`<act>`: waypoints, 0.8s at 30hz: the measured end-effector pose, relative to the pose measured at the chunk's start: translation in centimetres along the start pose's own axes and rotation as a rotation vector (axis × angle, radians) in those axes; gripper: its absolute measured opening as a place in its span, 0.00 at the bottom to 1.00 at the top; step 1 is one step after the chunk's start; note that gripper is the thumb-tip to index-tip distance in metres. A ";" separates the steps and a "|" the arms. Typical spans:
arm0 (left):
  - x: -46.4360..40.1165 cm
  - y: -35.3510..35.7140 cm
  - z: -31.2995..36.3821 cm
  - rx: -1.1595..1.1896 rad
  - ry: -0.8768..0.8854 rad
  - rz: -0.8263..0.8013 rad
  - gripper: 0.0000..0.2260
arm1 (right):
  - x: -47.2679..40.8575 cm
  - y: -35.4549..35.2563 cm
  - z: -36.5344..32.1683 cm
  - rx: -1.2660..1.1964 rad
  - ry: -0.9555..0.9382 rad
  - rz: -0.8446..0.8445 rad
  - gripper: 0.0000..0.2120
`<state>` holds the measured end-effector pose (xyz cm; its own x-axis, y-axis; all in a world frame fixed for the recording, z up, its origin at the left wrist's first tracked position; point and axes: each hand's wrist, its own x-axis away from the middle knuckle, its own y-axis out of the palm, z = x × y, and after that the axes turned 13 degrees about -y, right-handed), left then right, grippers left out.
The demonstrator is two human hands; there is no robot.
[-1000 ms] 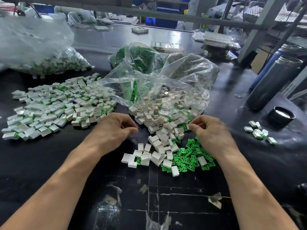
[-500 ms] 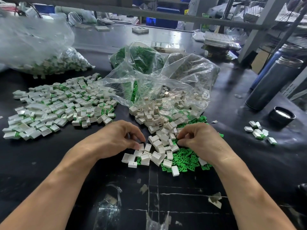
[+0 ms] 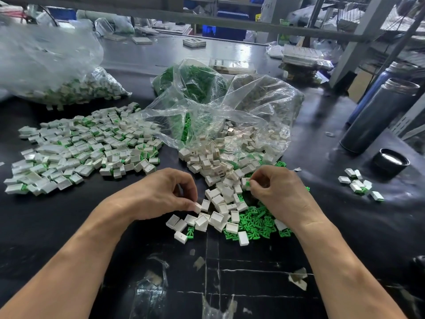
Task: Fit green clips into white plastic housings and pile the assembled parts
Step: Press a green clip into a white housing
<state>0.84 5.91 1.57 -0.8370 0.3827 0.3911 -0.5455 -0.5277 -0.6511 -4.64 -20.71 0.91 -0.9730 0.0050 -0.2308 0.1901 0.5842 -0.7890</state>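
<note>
My left hand (image 3: pixel 161 194) pinches a white housing (image 3: pixel 197 207) at the near edge of the loose white housings (image 3: pixel 218 180) spilling from a clear bag (image 3: pixel 230 116). My right hand (image 3: pixel 273 189) pinches a green clip (image 3: pixel 247 184) between thumb and fingertips, above the heap of green clips (image 3: pixel 255 221). A wide pile of assembled parts (image 3: pixel 80 148), white with green showing, lies to the left on the black table (image 3: pixel 69 226).
A second bag of assembled parts (image 3: pixel 76 88) sits at the back left. A bag of green clips (image 3: pixel 190 81) lies behind the open bag. Two metal flasks (image 3: pixel 377 116), a black lid (image 3: pixel 391 162) and a few assembled parts (image 3: pixel 358 184) stand on the right.
Both hands have come nearer and lower onto the loose parts. My left hand has taken hold of a white housing and my right hand has picked a green clip.
</note>
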 end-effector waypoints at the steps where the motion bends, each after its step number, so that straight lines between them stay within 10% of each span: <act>1: 0.0 -0.1 0.0 0.009 0.005 0.011 0.05 | 0.0 0.0 -0.1 -0.067 0.016 0.051 0.04; 12: -0.1 1.0 1.7 0.868 0.207 0.006 0.16 | 0.3 1.3 -3.1 -0.717 -0.043 0.207 0.06; 24: -0.2 2.2 2.5 0.931 0.210 -0.013 0.15 | 0.9 2.0 -4.2 -0.766 -0.210 0.225 0.08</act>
<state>-0.35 2.75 1.71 -0.8552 0.4734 0.2110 -0.4457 -0.8795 0.1667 -5.70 -16.19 1.51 -0.8630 0.0803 -0.4988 0.1616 0.9793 -0.1220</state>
